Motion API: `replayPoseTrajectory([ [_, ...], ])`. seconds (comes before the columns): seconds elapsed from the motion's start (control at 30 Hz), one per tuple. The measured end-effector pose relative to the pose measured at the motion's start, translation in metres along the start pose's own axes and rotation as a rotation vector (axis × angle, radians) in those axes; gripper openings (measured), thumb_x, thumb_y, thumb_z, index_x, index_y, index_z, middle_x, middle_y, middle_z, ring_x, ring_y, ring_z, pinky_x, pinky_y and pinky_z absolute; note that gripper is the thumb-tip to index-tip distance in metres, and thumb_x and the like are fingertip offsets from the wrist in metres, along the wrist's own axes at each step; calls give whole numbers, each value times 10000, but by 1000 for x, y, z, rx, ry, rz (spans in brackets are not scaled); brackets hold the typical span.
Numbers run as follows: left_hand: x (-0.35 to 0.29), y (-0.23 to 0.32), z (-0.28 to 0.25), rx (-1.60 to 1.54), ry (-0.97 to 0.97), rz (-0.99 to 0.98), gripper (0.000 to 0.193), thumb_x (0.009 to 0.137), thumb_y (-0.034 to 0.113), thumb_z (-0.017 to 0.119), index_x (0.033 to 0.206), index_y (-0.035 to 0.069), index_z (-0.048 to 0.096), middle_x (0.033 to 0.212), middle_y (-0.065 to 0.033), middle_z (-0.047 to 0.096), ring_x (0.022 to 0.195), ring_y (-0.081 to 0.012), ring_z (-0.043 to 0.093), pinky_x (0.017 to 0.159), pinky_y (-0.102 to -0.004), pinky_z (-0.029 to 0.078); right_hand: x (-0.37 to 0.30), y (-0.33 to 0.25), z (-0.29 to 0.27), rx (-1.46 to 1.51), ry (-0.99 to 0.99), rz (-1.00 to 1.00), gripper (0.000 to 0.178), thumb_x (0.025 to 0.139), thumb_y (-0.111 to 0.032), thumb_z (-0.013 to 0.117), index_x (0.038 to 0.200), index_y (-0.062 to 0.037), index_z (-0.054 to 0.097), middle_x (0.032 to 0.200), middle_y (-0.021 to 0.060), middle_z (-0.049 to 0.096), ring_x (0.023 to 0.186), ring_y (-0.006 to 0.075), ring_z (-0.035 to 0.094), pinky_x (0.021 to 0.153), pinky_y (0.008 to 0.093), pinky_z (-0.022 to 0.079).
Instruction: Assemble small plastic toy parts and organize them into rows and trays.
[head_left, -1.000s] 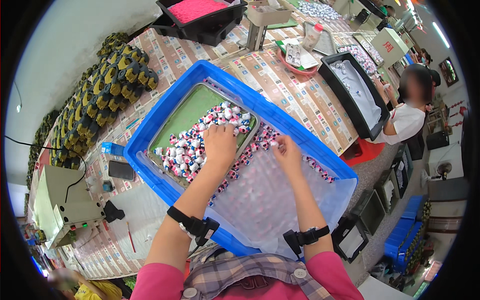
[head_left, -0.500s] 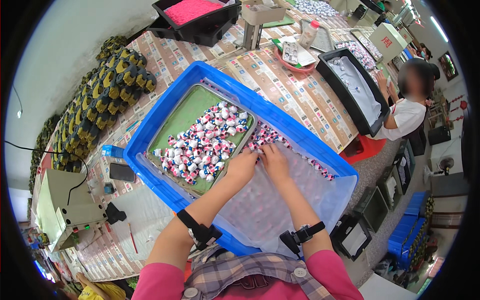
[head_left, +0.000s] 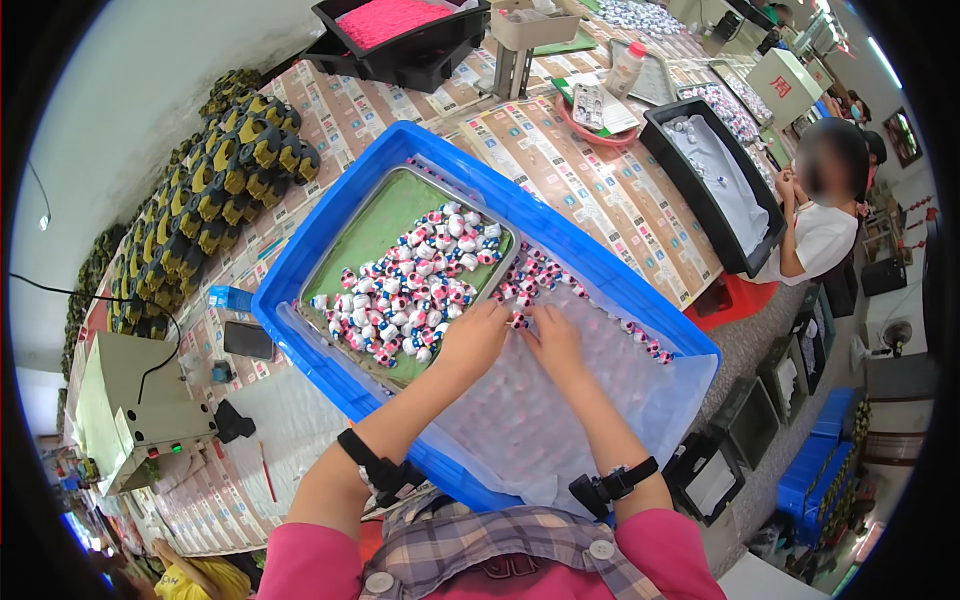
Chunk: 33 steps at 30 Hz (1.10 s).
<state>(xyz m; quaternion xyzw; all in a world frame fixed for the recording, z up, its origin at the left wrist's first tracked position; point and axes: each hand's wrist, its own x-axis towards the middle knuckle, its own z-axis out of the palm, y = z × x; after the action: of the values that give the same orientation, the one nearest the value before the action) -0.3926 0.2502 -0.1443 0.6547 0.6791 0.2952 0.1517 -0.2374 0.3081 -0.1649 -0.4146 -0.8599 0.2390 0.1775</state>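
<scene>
Both hands sit close together in the blue bin (head_left: 300,290), left hand (head_left: 472,338) and right hand (head_left: 553,340) pinching one small piece (head_left: 517,320) between them, beside the tray (head_left: 375,225).

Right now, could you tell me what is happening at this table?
A person in pink sleeves has both hands inside a blue crate. The left hand and right hand meet over a small pink-and-white piece on a clear plastic sheet. Beside them a green tray holds a heap of similar pieces. Another person sits at the table's far end.
</scene>
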Motion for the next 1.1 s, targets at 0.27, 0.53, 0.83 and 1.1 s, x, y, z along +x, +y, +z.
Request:
replayPoseTrajectory([
  [0.27, 14, -40, -58, 347, 70, 198, 174, 695, 121, 647, 865, 117, 614, 897, -25, 576, 966, -239, 512, 806, -378, 414, 32, -40, -1, 109, 135, -102, 209, 755, -103, 617, 956, -80, 563, 869, 90, 574, 815, 284, 556, 692, 384, 462],
  [0.53, 11, -45, -75, 111, 189, 104, 282, 673, 69, 683, 937, 98, 588, 930, -64, 565, 903, -263, 547, 768, -374, 428, 72, -62, 24, -64, 30, -229, 252, 722, -63, 587, 971, -102, 589, 862, 82, 576, 865, 261, 547, 729, 366, 467],
  [0.83, -31, -35, -72, -549, 112, -430, 288, 801, 128, 653, 1075, 54, 605, 971, -65, 557, 752, -111, 538, 676, -257, 473, 79, -70, 35, -196, 78, -183, 203, 710, -139, 624, 876, -77, 526, 794, 81, 579, 808, 252, 575, 681, 371, 475],
  [1.1, -59, -21, -50, -681, -84, -561, 294, 830, 133, 640, 1086, 30, 535, 768, 10, 579, 653, -64, 533, 601, -216, 445, 88, -52, 30, -191, -39, -380, 159, 749, -84, 521, 900, -47, 556, 824, 96, 579, 835, 260, 574, 705, 384, 478],
])
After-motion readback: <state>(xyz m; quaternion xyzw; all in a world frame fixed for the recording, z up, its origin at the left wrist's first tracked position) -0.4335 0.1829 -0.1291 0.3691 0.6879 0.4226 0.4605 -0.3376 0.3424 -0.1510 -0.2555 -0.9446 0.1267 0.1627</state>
